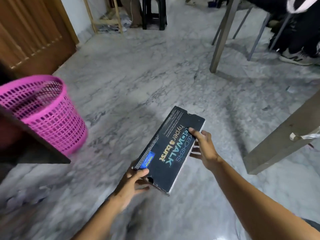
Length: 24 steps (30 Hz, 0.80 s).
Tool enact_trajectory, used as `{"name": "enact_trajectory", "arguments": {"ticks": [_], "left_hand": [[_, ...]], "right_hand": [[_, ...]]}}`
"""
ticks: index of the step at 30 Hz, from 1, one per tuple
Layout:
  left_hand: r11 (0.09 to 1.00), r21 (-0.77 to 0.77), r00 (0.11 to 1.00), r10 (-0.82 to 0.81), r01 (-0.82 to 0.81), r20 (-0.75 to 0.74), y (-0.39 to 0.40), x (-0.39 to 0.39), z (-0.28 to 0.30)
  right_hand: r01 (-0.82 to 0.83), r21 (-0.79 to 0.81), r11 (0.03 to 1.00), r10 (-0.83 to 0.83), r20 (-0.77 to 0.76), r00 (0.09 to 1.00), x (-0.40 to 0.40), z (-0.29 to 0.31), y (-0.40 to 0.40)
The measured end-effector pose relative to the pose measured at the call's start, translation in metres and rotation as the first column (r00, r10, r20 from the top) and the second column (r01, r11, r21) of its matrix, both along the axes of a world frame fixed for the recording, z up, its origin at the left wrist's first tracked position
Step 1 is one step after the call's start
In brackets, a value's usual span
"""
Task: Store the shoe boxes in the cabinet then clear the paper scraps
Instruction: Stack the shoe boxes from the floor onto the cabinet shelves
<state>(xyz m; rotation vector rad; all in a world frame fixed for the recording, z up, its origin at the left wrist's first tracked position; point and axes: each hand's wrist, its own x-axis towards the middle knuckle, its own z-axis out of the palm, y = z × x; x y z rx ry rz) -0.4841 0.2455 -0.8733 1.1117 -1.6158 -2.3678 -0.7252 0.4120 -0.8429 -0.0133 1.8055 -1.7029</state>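
We hold the black shoe box point(168, 149) above the marble floor point(138, 80) with both hands. Our left hand point(133, 185) grips its near end, thumb curled over the lid, the other fingers point(141, 188) spread underneath. Our right hand point(202, 147) pinches the right long edge, thumb on the lid, fingers below. The lid is on, so we cannot see inside. A pink mesh bin point(46, 115) stands to the left; whether anything lies in it we cannot tell.
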Motion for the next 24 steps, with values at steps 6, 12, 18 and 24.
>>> {"name": "enact_trajectory", "arguments": {"ticks": [6,12,18,24], "left_hand": [[0.997,-0.061,0.994,0.044,-0.051,-0.101,-0.073,0.042,0.079],[0.970,-0.210,0.963,0.064,-0.121,-0.260,-0.130,0.099,0.172],[0.867,-0.409,0.915,0.121,-0.286,-0.384,-0.157,0.176,0.240],[0.607,-0.458,0.744,0.383,-0.649,-0.547,-0.214,0.252,0.306]], "right_hand": [[-0.250,-0.073,0.965,0.231,-0.208,0.951,0.050,0.081,-0.062],[-0.543,-0.056,0.838,0.479,-0.401,0.780,0.125,0.172,-0.135],[-0.710,-0.069,0.701,0.595,-0.492,0.636,0.207,0.233,-0.213],[-0.845,-0.172,0.506,0.714,-0.467,0.522,0.279,0.275,-0.260]]}}
